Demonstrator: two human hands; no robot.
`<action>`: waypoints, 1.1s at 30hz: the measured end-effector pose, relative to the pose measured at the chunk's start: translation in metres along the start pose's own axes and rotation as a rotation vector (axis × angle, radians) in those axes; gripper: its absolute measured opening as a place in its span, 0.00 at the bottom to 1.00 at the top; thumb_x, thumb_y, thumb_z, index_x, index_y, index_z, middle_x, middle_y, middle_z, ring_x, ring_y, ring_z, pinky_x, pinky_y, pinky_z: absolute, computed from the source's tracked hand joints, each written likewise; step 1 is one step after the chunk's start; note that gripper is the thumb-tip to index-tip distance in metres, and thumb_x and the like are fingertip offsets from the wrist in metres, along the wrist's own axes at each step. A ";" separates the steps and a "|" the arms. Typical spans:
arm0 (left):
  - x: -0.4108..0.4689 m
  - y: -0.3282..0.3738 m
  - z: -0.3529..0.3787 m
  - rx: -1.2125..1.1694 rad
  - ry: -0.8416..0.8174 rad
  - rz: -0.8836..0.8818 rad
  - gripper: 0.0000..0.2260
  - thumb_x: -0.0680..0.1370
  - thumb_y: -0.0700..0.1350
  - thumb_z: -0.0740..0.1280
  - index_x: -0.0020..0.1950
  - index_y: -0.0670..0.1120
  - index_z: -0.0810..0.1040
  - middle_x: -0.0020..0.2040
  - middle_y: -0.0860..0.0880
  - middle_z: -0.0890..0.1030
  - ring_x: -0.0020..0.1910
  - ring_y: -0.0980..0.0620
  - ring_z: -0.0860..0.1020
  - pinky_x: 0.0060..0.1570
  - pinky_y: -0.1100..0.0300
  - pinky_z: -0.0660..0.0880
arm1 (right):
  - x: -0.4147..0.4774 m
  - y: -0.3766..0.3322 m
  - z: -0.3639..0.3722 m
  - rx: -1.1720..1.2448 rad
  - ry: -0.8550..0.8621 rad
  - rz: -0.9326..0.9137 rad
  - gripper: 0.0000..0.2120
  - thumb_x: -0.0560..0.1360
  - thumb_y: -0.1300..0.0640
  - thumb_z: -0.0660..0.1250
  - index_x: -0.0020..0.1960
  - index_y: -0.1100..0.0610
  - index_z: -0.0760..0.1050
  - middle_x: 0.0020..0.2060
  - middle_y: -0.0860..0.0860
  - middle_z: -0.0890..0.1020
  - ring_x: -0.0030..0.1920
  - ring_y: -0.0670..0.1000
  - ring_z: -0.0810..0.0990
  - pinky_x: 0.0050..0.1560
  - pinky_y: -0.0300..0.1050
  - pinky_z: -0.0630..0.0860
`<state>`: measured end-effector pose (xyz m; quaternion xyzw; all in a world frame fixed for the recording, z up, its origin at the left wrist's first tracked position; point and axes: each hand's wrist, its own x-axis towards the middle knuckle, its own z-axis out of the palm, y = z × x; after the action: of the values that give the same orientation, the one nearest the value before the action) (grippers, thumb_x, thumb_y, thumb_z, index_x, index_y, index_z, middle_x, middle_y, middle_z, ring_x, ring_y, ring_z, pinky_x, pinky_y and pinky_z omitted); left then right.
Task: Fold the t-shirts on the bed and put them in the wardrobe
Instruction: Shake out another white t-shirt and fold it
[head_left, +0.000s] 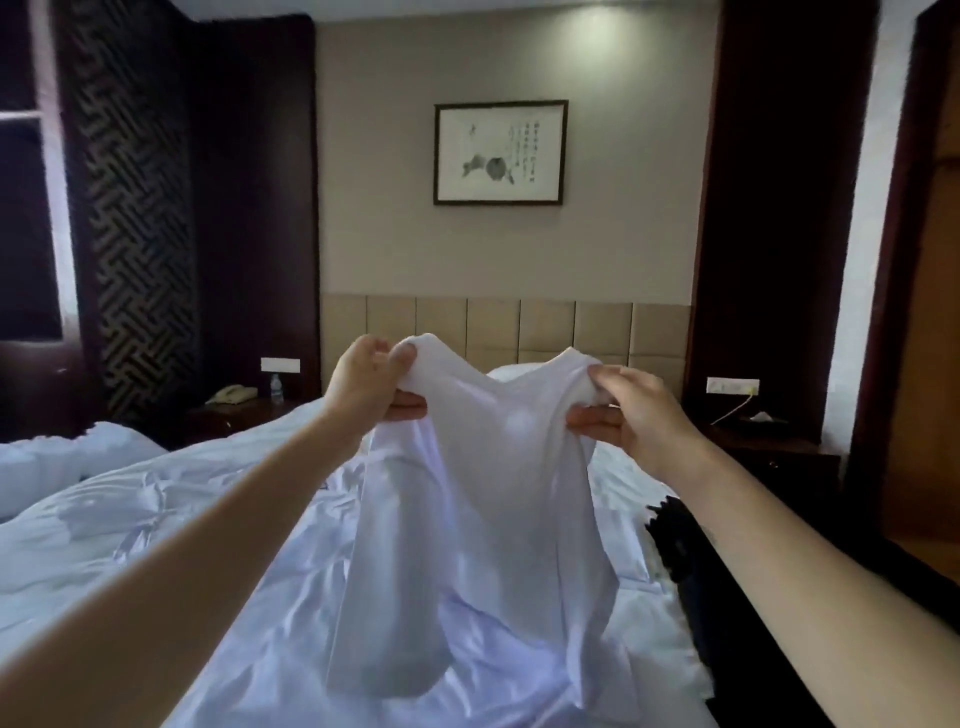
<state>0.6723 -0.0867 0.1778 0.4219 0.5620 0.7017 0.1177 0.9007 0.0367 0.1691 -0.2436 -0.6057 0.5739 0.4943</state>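
Holding the thin white cotton t-shirt (483, 467) up above the white rumpled bed (156, 499), the left hand (363, 384) and right hand (634, 410) each pinch a shoulder; folding seems only beginning, and the wardrobe step remains.

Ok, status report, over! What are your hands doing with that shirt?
Hands: left hand and right hand both pinch the white t-shirt near its top. Shirt hangs unfolded over the bed. Nothing blocking it.

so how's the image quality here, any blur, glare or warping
Head view: dim room, a soft ceiling-light glow above the framed picture; wide-angle bows the lattice panel at left; the white t-shirt looks faintly blue and soft, no harsh glare.
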 end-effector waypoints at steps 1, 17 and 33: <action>0.004 0.016 -0.001 -0.018 0.002 0.025 0.14 0.82 0.47 0.64 0.60 0.37 0.71 0.44 0.44 0.78 0.30 0.50 0.82 0.31 0.55 0.82 | 0.005 -0.015 0.002 0.024 0.007 -0.031 0.05 0.81 0.58 0.63 0.48 0.58 0.75 0.30 0.52 0.82 0.32 0.54 0.83 0.47 0.53 0.82; 0.038 0.161 -0.002 -0.106 0.080 0.347 0.14 0.82 0.47 0.64 0.61 0.39 0.70 0.43 0.45 0.80 0.33 0.47 0.84 0.33 0.56 0.82 | 0.028 -0.163 0.027 0.192 -0.056 -0.380 0.05 0.80 0.58 0.63 0.48 0.59 0.75 0.31 0.52 0.84 0.35 0.55 0.85 0.37 0.48 0.83; 0.184 0.051 0.009 0.064 0.081 0.272 0.11 0.82 0.47 0.62 0.58 0.39 0.70 0.44 0.43 0.82 0.35 0.48 0.84 0.38 0.52 0.83 | 0.184 -0.059 0.080 0.078 -0.040 -0.230 0.08 0.81 0.59 0.61 0.45 0.58 0.76 0.36 0.58 0.85 0.38 0.59 0.85 0.47 0.53 0.83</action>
<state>0.5809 0.0195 0.3082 0.4690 0.5261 0.7093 -0.0145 0.7740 0.1462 0.2946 -0.1415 -0.6167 0.5413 0.5538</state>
